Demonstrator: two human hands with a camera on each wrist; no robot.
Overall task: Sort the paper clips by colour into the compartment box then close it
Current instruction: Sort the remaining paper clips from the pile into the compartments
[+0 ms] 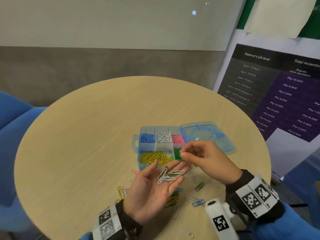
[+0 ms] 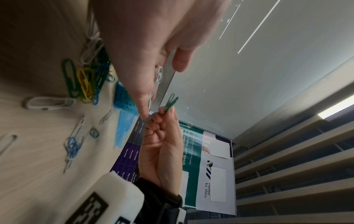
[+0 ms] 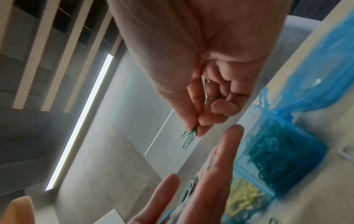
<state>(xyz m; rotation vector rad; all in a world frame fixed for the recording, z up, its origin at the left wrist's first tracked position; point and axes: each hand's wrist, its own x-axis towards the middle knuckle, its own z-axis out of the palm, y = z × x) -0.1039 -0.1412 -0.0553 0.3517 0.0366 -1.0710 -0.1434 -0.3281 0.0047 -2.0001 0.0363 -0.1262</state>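
Observation:
A translucent blue compartment box stands open on the round table, its lid lying flat to the right. Its cells hold blue, white, pink, yellow and green clips. My left hand lies palm up in front of the box, fingers straight, with several white paper clips resting on the palm. My right hand hovers over the green cell and pinches green paper clips between thumb and forefinger; the green paper clips stick out below the fingertips in the right wrist view.
Loose clips of mixed colours lie scattered on the wooden table near its front edge, under and around my hands. A blue chair stands at the left. A printed banner stands behind the table at the right.

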